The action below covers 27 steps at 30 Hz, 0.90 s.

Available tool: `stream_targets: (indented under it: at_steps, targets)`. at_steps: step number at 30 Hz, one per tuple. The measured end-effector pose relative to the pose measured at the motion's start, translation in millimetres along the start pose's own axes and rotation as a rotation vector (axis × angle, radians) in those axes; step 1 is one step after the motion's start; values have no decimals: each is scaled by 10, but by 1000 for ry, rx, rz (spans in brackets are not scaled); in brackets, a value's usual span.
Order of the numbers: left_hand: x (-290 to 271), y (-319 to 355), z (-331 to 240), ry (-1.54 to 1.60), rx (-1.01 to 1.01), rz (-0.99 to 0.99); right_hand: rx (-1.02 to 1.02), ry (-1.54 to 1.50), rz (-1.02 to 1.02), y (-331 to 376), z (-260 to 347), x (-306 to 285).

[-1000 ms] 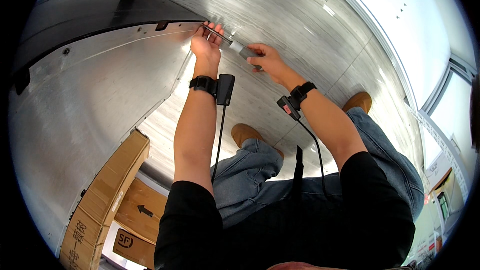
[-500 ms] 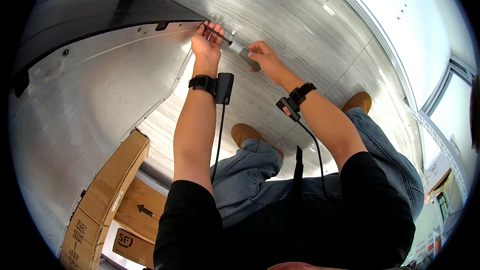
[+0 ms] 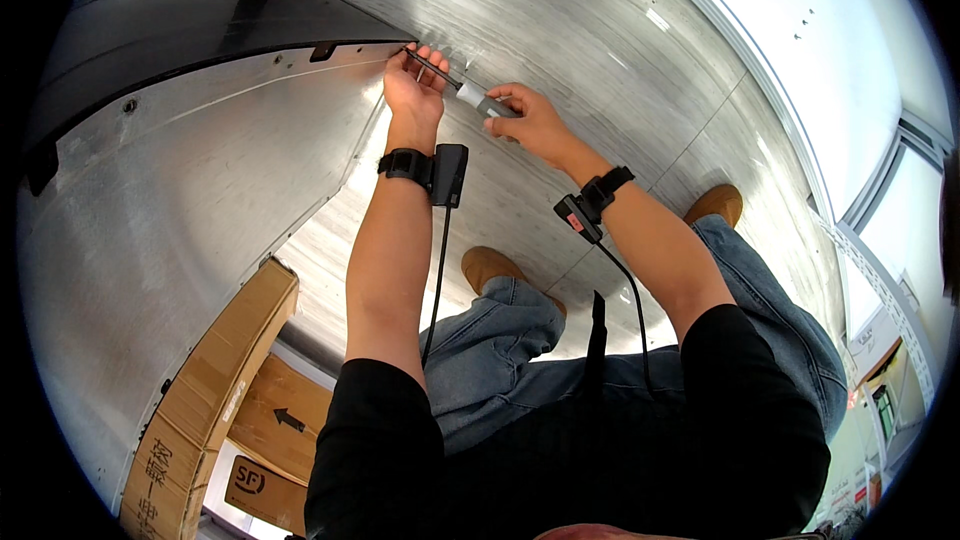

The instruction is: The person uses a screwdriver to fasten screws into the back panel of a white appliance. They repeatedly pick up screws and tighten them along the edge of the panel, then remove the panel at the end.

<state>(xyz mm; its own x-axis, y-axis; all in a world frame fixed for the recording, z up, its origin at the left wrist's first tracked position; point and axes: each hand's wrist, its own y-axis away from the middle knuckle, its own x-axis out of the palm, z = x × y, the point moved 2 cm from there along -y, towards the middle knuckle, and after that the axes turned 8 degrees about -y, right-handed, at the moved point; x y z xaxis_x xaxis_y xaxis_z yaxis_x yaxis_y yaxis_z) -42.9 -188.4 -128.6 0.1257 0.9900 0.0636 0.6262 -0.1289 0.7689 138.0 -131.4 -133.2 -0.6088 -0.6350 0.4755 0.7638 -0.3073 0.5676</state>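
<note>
A screwdriver with a grey handle and a long dark shaft slants across the gap between my hands. My right hand is closed round the handle's rear end. The shaft runs over the fingers of my left hand, which is palm up with thumb and forefinger closed near the tip. That tip meets the far corner of a large metal panel; the fingers hide what it touches. My left hand's other fingers are loosely curled beside the shaft.
A dark panel adjoins the metal one along its far edge. Cardboard boxes stand at the lower left. Cabled black devices are strapped to both wrists. My shoes rest on the grey wood-look floor; a white surface lies to the right.
My right hand has shifted slightly on the handle, its fingers reaching farther forward round it. The handle sits a little farther left. My left hand has barely moved.
</note>
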Motion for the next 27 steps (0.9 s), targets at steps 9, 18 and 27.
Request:
stream_targets:
  at_steps: [9,18,27]
  targets:
    - [0,34,-38,-25,-40,10,-116,130,-30,-20,-99,12]
    - [19,66,9,-125,-8,191,8,-199,-14,115,-118,-133]
    - [940,438,150,-308,69,714,-35,-572,-56,644,227,-811]
